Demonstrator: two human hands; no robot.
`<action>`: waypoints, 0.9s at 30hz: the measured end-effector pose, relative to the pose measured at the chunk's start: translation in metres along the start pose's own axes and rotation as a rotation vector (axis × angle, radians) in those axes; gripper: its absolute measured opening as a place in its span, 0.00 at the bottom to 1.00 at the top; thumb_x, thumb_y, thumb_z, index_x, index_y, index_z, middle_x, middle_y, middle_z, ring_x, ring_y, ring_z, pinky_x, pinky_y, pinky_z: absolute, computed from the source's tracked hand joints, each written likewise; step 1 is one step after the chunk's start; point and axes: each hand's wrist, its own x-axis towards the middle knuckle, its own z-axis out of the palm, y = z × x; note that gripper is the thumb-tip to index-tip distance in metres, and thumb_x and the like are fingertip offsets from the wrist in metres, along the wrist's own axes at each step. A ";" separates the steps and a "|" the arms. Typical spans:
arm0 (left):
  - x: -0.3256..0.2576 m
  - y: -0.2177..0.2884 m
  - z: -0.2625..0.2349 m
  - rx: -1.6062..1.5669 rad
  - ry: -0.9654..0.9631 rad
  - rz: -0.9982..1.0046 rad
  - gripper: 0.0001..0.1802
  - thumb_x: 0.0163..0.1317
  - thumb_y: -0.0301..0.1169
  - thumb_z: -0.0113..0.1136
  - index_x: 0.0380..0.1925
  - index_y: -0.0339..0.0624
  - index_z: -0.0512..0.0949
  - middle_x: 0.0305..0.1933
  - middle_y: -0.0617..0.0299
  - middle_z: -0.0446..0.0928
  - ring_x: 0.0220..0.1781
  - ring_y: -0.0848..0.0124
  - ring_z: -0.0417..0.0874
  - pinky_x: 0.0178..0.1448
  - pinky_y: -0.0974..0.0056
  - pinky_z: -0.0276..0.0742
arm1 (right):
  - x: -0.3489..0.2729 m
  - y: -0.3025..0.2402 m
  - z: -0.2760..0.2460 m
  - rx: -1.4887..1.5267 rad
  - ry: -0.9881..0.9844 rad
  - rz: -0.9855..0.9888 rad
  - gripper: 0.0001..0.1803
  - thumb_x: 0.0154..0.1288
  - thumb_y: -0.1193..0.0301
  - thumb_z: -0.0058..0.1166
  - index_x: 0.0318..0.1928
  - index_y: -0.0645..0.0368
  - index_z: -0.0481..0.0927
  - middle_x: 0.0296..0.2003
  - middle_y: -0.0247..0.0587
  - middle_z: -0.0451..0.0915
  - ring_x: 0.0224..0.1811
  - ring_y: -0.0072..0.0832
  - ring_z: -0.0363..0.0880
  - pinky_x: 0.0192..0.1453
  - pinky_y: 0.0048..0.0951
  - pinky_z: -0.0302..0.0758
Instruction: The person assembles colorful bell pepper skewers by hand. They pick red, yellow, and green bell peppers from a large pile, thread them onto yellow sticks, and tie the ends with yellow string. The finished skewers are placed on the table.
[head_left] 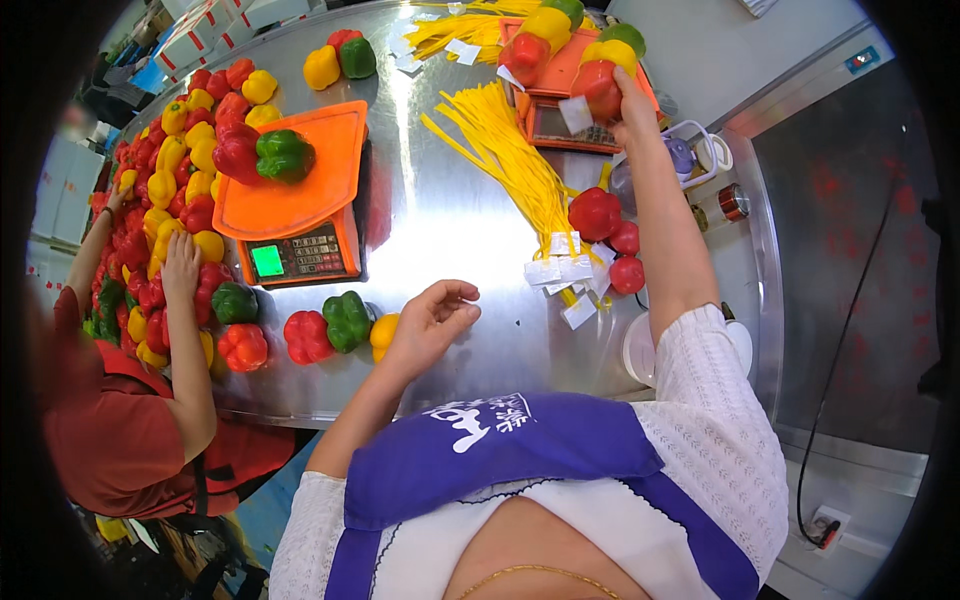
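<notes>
My right hand (634, 108) reaches far forward and grips a red bell pepper (597, 88) on the far orange scale (560, 105), among red, yellow and green peppers. My left hand (432, 318) hovers half curled above the steel table (450, 220), holding nothing, beside a group of three peppers: red (306, 337), green (347, 319) and yellow (383, 333). Yellow ties (505, 150) lie fanned between the scales, with white labels (565, 275) at their near end.
A near orange scale (295, 195) carries a red and a green pepper. Three small red peppers (612, 240) sit right of the ties. A co-worker in red (130, 430) at the left handles a big pepper pile (170, 200). Cups and a round lid stand at the right.
</notes>
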 end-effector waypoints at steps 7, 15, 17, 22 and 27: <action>-0.023 -0.022 -0.008 -0.017 0.095 0.002 0.14 0.63 0.28 0.63 0.48 0.36 0.76 0.44 0.65 0.78 0.43 0.79 0.77 0.47 0.73 0.75 | -0.052 0.065 0.021 -0.554 -0.110 -0.638 0.14 0.60 0.71 0.59 0.45 0.62 0.77 0.32 0.41 0.83 0.33 0.30 0.81 0.37 0.29 0.77; -0.027 -0.009 0.004 0.186 0.079 0.118 0.13 0.62 0.27 0.63 0.45 0.36 0.77 0.41 0.61 0.78 0.41 0.74 0.79 0.46 0.70 0.76 | -0.097 0.147 -0.004 -1.505 -0.254 -0.400 0.10 0.61 0.67 0.56 0.38 0.61 0.82 0.37 0.51 0.82 0.41 0.48 0.80 0.46 0.43 0.76; -0.030 -0.009 0.006 0.233 0.029 0.121 0.13 0.61 0.28 0.63 0.46 0.36 0.77 0.42 0.60 0.78 0.42 0.73 0.80 0.47 0.68 0.76 | -0.094 0.143 -0.017 -1.316 -0.253 -0.341 0.10 0.61 0.67 0.56 0.40 0.60 0.82 0.36 0.50 0.82 0.40 0.44 0.82 0.44 0.40 0.76; -0.043 -0.017 0.017 0.246 -0.107 0.115 0.13 0.62 0.28 0.63 0.46 0.39 0.77 0.43 0.58 0.78 0.43 0.70 0.80 0.47 0.66 0.77 | -0.086 0.093 -0.035 -0.782 -0.175 -0.399 0.08 0.66 0.69 0.54 0.37 0.61 0.81 0.31 0.40 0.82 0.33 0.29 0.80 0.39 0.29 0.75; -0.061 -0.016 0.006 0.448 0.077 0.398 0.15 0.56 0.28 0.66 0.44 0.38 0.78 0.45 0.56 0.78 0.46 0.65 0.80 0.47 0.62 0.77 | -0.150 -0.016 0.016 0.232 -0.243 -0.357 0.09 0.70 0.72 0.50 0.48 0.60 0.73 0.38 0.42 0.80 0.26 0.22 0.70 0.31 0.21 0.69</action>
